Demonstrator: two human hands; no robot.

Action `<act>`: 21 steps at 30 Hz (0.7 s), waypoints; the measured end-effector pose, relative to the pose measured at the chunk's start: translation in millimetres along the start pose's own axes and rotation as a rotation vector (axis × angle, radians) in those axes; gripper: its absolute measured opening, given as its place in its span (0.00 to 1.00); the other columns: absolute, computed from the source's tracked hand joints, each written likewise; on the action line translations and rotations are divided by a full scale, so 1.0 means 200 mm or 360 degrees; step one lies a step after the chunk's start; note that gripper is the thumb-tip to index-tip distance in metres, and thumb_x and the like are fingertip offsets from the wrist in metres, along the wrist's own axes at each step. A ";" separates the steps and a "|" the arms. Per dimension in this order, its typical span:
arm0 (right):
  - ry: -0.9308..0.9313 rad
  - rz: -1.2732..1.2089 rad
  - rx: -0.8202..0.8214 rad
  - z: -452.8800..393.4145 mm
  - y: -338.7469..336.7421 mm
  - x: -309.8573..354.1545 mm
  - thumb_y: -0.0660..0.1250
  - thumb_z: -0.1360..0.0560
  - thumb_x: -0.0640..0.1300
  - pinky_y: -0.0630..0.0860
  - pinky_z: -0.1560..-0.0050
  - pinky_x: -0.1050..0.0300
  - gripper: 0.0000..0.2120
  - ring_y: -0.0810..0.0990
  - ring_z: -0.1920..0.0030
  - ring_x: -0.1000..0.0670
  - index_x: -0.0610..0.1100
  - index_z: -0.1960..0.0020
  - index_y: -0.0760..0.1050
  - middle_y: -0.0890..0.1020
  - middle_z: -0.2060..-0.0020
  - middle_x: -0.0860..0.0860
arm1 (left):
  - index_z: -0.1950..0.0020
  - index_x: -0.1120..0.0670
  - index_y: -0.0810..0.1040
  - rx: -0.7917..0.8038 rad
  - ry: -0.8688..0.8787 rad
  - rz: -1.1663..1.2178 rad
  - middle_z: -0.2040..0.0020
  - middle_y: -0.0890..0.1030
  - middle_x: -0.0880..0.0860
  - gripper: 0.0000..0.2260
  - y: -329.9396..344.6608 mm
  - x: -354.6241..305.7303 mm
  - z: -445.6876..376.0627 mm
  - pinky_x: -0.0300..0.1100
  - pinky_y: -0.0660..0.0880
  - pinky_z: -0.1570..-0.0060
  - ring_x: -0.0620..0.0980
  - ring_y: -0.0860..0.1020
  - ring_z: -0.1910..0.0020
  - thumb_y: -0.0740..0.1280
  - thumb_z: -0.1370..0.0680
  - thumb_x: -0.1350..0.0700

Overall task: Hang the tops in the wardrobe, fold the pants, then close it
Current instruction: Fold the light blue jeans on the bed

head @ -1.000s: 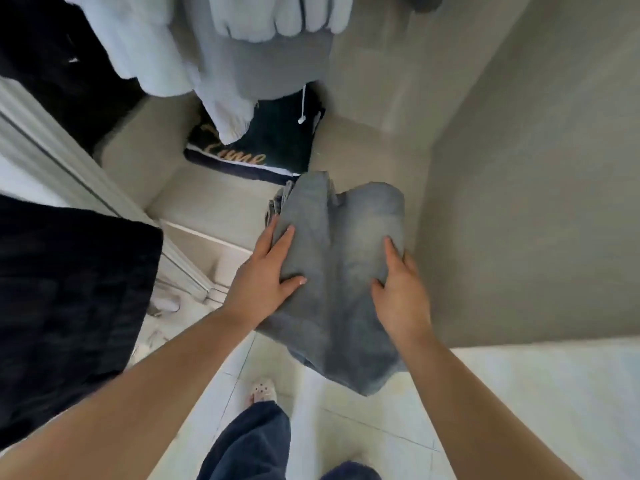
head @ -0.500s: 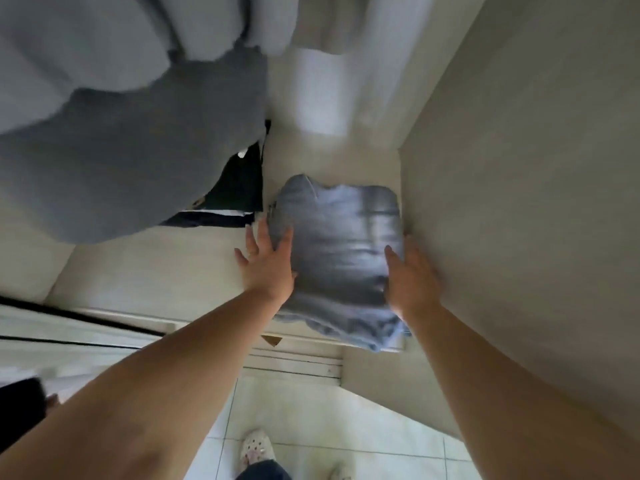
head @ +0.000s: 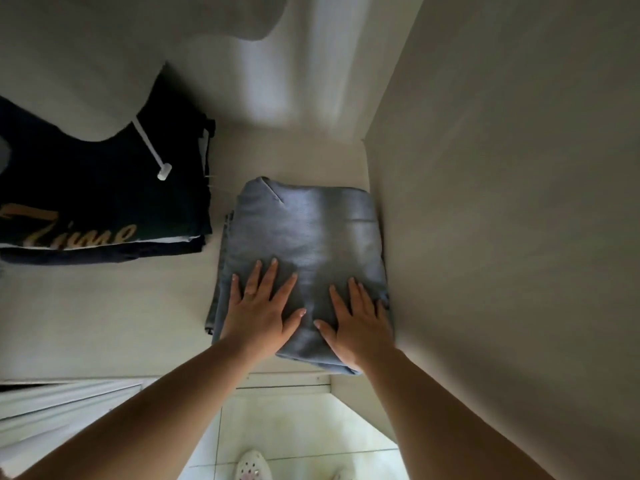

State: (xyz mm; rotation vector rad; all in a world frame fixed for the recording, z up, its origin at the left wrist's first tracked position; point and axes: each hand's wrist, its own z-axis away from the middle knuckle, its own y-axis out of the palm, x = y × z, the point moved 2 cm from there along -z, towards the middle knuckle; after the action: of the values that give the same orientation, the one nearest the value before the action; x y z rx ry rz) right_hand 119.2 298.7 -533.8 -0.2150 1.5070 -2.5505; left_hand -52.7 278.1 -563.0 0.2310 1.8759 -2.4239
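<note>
Folded blue-grey jeans (head: pixel 308 230) lie flat on the wardrobe floor (head: pixel 114 313), tight against the right inner wall (head: pixel 502 202). My left hand (head: pixel 259 310) presses flat on the near left part of the jeans, fingers spread and straight. My right hand (head: pixel 360 323) presses flat on the near right part, beside the wall. A pale grey top (head: pixel 79 64) hangs overhead at the upper left, its drawstring (head: pixel 152 150) dangling.
A folded dark garment with gold lettering (head: pixel 104 202) lies on the wardrobe floor to the left of the jeans. The sliding door track (head: pixel 284 381) runs along the front edge, a white door panel (head: pixel 52 407) at lower left. Tiled floor and my shoe (head: pixel 252 465) show below.
The jeans went from being carried in front of the wardrobe to lying flat on its floor against the right wall. Both hands moved from the jeans' sides onto the top, pressing down.
</note>
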 end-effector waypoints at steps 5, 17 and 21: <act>0.0014 -0.0057 0.0067 -0.18 -0.01 -0.02 0.37 0.27 0.71 0.42 0.26 0.42 0.38 0.39 0.23 0.46 0.53 0.23 0.38 0.39 0.23 0.45 | 0.23 0.47 0.59 -0.0107 0.0040 0.0017 0.22 0.54 0.56 0.35 -0.02 0.06 -0.21 0.65 0.47 0.29 0.60 0.53 0.23 0.42 0.26 0.34; 0.0004 -0.0024 0.0078 -0.61 -0.20 -0.04 0.43 0.22 0.66 0.40 0.26 0.42 0.34 0.35 0.24 0.49 0.54 0.23 0.37 0.36 0.24 0.47 | 0.24 0.47 0.61 -0.0276 -0.0026 0.0081 0.22 0.56 0.56 0.35 -0.11 0.15 -0.62 0.65 0.46 0.30 0.60 0.54 0.24 0.43 0.28 0.35; 0.0002 -0.0036 0.0034 -0.72 -0.27 -0.05 0.43 0.23 0.67 0.40 0.26 0.42 0.34 0.37 0.24 0.49 0.54 0.23 0.37 0.36 0.23 0.47 | 0.24 0.47 0.62 -0.0312 -0.0003 0.0075 0.22 0.57 0.56 0.35 -0.15 0.18 -0.75 0.66 0.47 0.30 0.60 0.54 0.24 0.43 0.28 0.35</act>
State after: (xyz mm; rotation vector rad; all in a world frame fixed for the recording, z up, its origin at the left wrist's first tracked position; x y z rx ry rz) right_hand 94.9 449.5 -556.1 -0.2287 1.4850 -2.5836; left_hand -80.7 431.9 -575.7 0.2575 2.0648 -2.1901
